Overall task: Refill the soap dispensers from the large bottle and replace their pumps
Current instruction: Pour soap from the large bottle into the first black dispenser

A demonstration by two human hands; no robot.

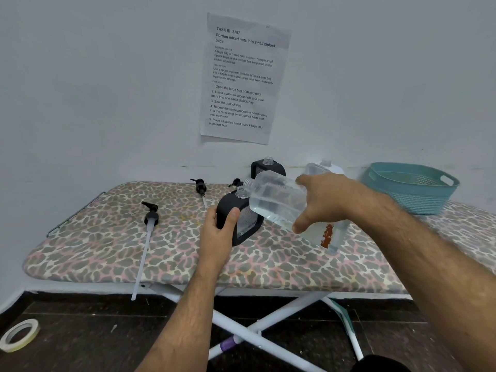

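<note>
Both forearms reach in from the near edge of the counter (80, 253), a leopard-print padded board on crossed white legs. Its rounded left end lies well left of the left hand (218, 233), and its far edge runs along the wall. That hand grips the near side of a black soap dispenser (236, 213), thumb curled over its front, and the dispenser stands upright with its clear threaded neck open at the top. The right hand (322, 202) holds the large bottle (279, 201), fingers wrapped round its body. This clear, square-shouldered bottle, partly filled with clear liquid, is tipped so its long axis runs down to the left, with its mouth just above the dispenser's neck. Behind the hands a second dispenser (267, 167) stands uncapped by the wall. To the left of the left hand lie two black pumps: one pump (151, 217) has its long tube overhanging the near edge, another pump (200, 187) lies farther back. Beyond the right forearm sits a teal basket (410, 187).
</note>
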